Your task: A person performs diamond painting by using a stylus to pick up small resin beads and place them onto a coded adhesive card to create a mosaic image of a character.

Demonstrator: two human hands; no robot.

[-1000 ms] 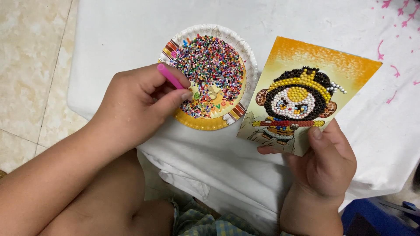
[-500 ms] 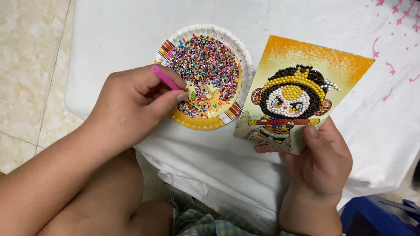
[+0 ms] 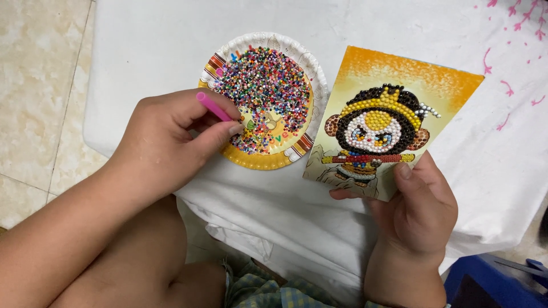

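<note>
My left hand grips a pink pen at the plate's 9 o'clock rim, its tip hidden among beads. My right hand pinches the card's 6 o'clock edge; bare worktop lies open at 12.

Bright, even light; soft shadows; sharp focus.

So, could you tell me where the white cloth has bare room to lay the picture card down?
The white cloth lies bare left of the paper plate and along the top edge. Another bare strip sits right of the picture card, beside pink blossom prints. The middle is crowded: left hand, pink pen, right hand.
</note>
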